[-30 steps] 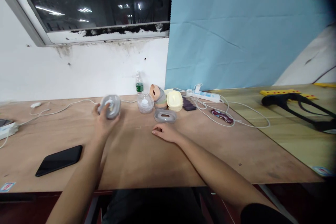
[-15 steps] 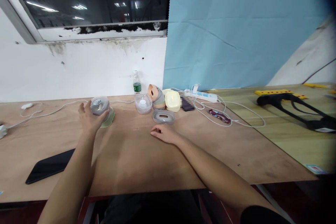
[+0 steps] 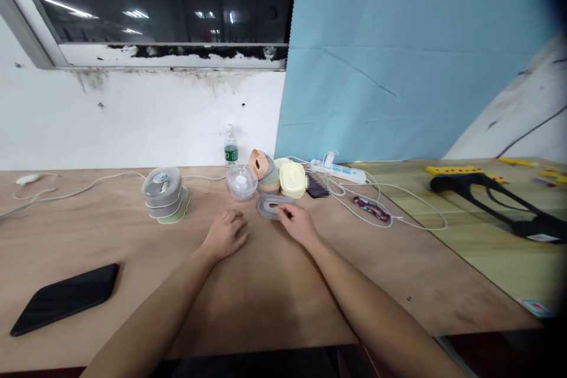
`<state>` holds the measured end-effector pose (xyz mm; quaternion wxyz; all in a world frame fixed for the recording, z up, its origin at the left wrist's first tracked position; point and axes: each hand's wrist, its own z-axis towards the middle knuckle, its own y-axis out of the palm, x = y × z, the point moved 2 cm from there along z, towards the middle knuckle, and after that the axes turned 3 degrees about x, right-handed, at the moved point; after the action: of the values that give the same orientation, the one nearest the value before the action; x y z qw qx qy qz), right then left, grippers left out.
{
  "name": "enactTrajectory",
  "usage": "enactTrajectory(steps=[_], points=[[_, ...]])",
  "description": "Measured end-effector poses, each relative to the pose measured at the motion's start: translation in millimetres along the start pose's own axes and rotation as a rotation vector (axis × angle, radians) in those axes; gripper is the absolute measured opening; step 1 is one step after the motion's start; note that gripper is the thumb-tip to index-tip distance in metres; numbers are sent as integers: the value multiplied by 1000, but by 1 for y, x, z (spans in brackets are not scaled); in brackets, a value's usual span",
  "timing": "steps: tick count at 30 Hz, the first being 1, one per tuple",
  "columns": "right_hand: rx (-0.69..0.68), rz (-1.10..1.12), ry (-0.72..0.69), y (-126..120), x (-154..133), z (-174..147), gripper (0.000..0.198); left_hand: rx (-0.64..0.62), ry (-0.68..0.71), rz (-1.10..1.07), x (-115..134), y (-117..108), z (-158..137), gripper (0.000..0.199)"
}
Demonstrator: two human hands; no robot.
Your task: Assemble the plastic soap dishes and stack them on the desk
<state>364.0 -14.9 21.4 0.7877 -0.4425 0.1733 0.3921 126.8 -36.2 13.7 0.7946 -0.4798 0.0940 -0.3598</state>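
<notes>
My right hand [image 3: 299, 224] is at the grey oval lid [image 3: 264, 207], a shallow piece with a slot in its middle. Its thumb and fingers pinch the lid's near right rim while the lid lies on the table. My left hand [image 3: 225, 235] rests over the tabletop with loosely bent fingers and nothing in them, short of the clear plastic container [image 3: 241, 183]. A stack of grey and green containers [image 3: 166, 194] stands apart to the left. Behind the lid are a peach-coloured slotted cover [image 3: 260, 163], tilted on other pieces, and a pale yellow container [image 3: 293, 179].
A bottle with a green label [image 3: 231, 150] stands by the wall. A black phone [image 3: 66, 298] lies front left. A dark pouch-like item [image 3: 317, 185], a power strip [image 3: 343, 172], looped white cables and a maroon object [image 3: 371, 208] are at right. A black frame [image 3: 491, 207] lies farther right.
My left hand has left the container stack and moved right to the table's middle; the stack stays put. My right hand has moved forward onto the grey lid. The view has shifted slightly.
</notes>
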Motion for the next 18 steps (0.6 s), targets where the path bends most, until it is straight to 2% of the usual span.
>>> enactTrajectory(steps=[3,5,10,14,18], points=[[186,-55,111,-17,21,9,31,-43,-64,-39,-8,7,-4,29],[230,-105,134,-24,34,14,35,-50,-104,-61,-13,5,-7,31],[160,-156,131,-21,56,20,52,-68,-144,-123,-18,-1,-11,30],[114,-144,112,-13,64,21,48,-64,-152,-164,-18,-2,-11,30],[239,-119,161,-18,63,20,44,-51,-168,-201,-17,-4,-12,28]])
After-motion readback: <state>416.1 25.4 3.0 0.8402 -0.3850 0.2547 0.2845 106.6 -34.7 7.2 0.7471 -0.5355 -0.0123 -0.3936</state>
